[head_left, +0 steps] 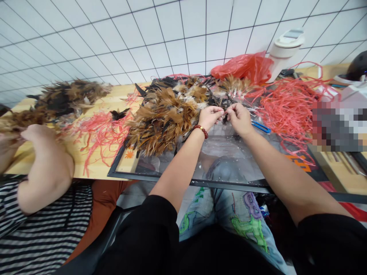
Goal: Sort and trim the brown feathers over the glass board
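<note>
My left hand (210,116), with a dark red bead bracelet (201,131) at the wrist, is closed in a pinch. Its fingertips meet those of my right hand (238,117), pinched as well; whatever small thing lies between them is hidden. Left of my hands spreads a big heap of brown and black feathers (164,116). Just behind them lie dark quills and a smaller tan feather bunch (233,87). A blue-handled tool (260,126), perhaps snips, rests beside my right hand. Everything sits on a dark-framed clear panel (226,145).
Tangled pink-red plastic strips (286,105) lie at right, more strips (100,130) at left. Behind stand a red plastic bag (243,68) and a white tumbler (283,53) near the tiled wall. A co-worker's arm (47,164) handles feathers at far left, near another feather heap (69,97).
</note>
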A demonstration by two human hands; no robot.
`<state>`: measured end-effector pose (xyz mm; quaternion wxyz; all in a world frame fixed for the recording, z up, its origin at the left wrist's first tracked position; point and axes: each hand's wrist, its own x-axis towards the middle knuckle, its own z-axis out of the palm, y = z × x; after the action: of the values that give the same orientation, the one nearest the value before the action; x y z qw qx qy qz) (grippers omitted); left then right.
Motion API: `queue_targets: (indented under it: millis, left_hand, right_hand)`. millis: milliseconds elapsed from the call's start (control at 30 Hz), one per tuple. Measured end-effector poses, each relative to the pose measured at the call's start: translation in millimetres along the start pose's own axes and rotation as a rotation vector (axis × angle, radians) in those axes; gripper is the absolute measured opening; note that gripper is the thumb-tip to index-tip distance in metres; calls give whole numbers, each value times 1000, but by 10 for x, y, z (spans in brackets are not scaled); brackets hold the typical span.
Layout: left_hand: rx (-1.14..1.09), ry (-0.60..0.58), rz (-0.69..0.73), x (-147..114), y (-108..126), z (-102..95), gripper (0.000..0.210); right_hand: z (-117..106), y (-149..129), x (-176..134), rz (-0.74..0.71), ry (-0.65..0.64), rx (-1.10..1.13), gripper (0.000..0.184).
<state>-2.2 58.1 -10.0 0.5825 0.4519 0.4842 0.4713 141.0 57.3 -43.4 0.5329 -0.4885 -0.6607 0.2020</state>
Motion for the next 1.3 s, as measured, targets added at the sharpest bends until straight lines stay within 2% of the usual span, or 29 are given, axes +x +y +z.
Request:
queue_targets:
  millis: [333,500,767,933,1067,1200,1300]
  left_hand:
    - [-42,40,-41,4,9,24,22]
    - [16,62,-45,19,15,29,23]
    - [-119,10,-4,55,-12,-50,23]
    - [-104,-50,134,120,-103,-62,31]
    - [16,-95,250,175,-176,-44,33]
    - [142,-32,362,220,-232,-30,30]
    - [275,49,456,224,-270,-32,25]
  right_hand:
    - [13,-19,-21,-36,-13,43,36]
    - [31,-34,-31,-43,-22,68,40]
    - [18,-33,-34,-32,-18,160,46]
    - [-15,7,-6,43,29,173,45]
    - [15,57,27,113,5,186,33]
    - [45,92,41,125,-72,112,17]
    - [43,102,43,123,-78,52,14]
